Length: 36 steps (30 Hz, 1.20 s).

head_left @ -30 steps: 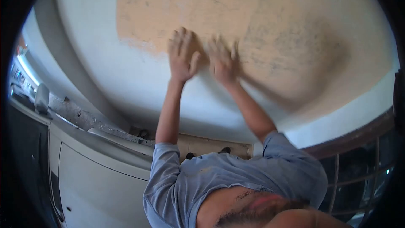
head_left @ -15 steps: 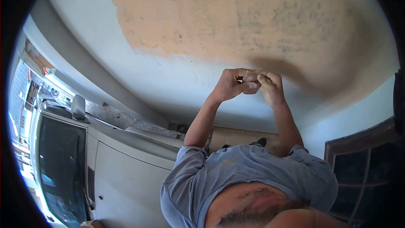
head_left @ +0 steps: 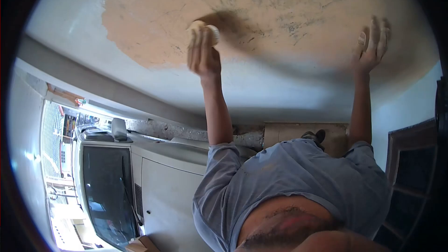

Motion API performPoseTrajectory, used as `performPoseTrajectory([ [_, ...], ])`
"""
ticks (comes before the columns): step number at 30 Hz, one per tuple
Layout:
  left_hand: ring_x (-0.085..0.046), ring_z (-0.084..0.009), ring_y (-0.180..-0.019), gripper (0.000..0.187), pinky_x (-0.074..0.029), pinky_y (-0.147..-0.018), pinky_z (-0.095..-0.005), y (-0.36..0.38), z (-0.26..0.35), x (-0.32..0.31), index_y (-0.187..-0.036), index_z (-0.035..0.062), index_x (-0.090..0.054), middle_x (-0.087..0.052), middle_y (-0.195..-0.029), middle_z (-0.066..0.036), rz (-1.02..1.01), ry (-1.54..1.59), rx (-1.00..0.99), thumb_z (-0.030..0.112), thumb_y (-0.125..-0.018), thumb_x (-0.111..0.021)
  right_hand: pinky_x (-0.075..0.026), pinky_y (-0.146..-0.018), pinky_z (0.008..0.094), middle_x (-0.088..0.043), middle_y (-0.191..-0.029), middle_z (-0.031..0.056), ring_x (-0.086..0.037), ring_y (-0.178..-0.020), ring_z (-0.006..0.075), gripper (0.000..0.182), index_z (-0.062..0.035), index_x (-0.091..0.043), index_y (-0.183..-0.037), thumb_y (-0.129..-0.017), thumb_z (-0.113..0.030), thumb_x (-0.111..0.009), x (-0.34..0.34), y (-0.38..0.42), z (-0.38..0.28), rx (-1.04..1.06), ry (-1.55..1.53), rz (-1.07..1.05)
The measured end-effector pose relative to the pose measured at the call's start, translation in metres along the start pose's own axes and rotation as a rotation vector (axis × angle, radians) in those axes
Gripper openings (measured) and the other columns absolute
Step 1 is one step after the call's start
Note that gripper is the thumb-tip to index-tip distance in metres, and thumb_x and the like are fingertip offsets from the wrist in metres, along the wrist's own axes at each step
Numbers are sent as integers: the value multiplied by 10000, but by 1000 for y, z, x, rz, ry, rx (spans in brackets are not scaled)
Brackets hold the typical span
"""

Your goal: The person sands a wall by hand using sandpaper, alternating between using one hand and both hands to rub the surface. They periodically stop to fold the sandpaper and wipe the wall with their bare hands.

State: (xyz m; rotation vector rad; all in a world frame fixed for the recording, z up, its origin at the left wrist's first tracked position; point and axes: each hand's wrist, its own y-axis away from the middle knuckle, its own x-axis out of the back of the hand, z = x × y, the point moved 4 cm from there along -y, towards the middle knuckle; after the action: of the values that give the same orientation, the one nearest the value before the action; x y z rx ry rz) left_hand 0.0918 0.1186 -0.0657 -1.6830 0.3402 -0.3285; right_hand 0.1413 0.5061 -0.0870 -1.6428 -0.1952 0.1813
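Observation:
My left hand [head_left: 201, 56] is closed round a folded piece of sandpaper [head_left: 213, 35] and holds it against the wall [head_left: 163, 32]. Its fingers are slightly blurred, and they cover much of the sandpaper. Under and above it the wall carries a large peach-tan patch with dark scuffs and scratches, bordered by pale bluish white. Far to the right, my right hand [head_left: 372, 49] rests flat on the wall with fingers spread and dusty, holding nothing.
A light-coloured vehicle [head_left: 168, 196] with a dark windshield [head_left: 107, 191] stands at the lower left. A raised wall ledge [head_left: 116, 93] runs along the left. At the lower right is a dark-framed window or door [head_left: 413, 172]. A shoe [head_left: 319, 135] shows on the floor below.
Both hands were together at the sandpaper. My left hand has carried it up and left onto the patch; my right hand has let go and moved right onto the wall.

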Motion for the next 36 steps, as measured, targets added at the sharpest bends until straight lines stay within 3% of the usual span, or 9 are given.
performPoseTrajectory([
  [5, -597, -370, -1120, 294, -472, -983, -467, 24, -10, -49, -1136, 10, -665, -648, -1157, -178, -30, 27, 27, 23, -920, -465, -218, -1091, 566, -366, -1449, 226, -315, -1348, 447, 467, -70, -510, -1356, -989, -336, -399, -32, 29, 40, -60, 148, 84],
  [12, -554, -313, -1190, 306, -448, -1016, -375, -156, -51, -44, -1197, -8, -620, -606, -1233, -168, 179, 24, -79, 73, -909, -558, -197, -1088, 581, -411, -1404, 244, -326, -1340, 458, 518, -4, -481, -1357, -996, -353, -355, -32, 25, 39, -14, 137, 61],
  [17, -504, -394, -1234, 303, -388, -1043, -509, 125, -14, -58, -1132, -39, -637, -578, -1254, -238, -255, -84, 50, 92, -947, -437, -205, -1083, 580, -432, -1386, 250, -338, -1331, 462, 511, 7, -492, -1345, -1002, -341, -341, -32, 22, 33, -29, 135, 106],
  [18, -547, -415, -1176, 306, -396, -1030, -521, 155, 7, -51, -1108, -51, -641, -616, -1180, -251, -106, 150, 226, 72, -943, -414, -210, -1084, 574, -440, -1379, 247, -342, -1329, 461, 509, 9, -497, -1340, -1003, -340, -342, -34, 24, 34, -33, 138, 122],
  [23, -578, -373, -1148, 262, -450, -1001, -449, -5, -45, -50, -1142, -37, -638, -622, -1175, -237, -2, -16, -23, 96, -935, -549, -226, -1090, 552, -451, -1364, 262, -350, -1331, 447, 503, 28, -509, -1315, -1003, -328, -337, -29, 22, 35, -14, 161, 79],
  [25, -542, -378, -1192, 309, -436, -1016, -441, -101, -73, -41, -1192, -63, -598, -592, -1223, -245, 71, -8, -28, 50, -934, -472, -242, -1087, 556, -456, -1356, 264, -366, -1315, 454, 479, 43, -502, -1313, -997, -284, -351, -26, 23, 33, 20, 147, 70],
  [28, -547, -370, -1190, 327, -427, -1025, -443, -114, -83, -38, -1214, -73, -579, -587, -1233, -244, 113, -46, -101, 68, -938, -473, -260, -1085, 560, -465, -1349, 258, -382, -1300, 461, 452, 60, -495, -1310, -989, -228, -361, -29, 17, 30, 55, 167, 85],
  [33, -572, -402, -1142, 276, -443, -984, -502, 156, -28, -38, -1081, -78, -648, -629, -1141, -259, -55, 21, 317, 139, -926, -576, -261, -1089, 558, -468, -1346, 257, -365, -1310, 469, 447, 74, -489, -1310, -977, -192, -353, -34, 28, 35, 27, 221, 90],
  [36, -577, -351, -1157, 261, -417, -1030, -476, 107, -67, -41, -1133, -81, -627, -632, -1161, -231, 108, 6, 146, 27, -902, -574, -262, -1089, 558, -460, -1348, 274, -347, -1319, 478, 461, 73, -475, -1323, -979, -207, -351, -28, 23, 36, 49, 203, 52],
])
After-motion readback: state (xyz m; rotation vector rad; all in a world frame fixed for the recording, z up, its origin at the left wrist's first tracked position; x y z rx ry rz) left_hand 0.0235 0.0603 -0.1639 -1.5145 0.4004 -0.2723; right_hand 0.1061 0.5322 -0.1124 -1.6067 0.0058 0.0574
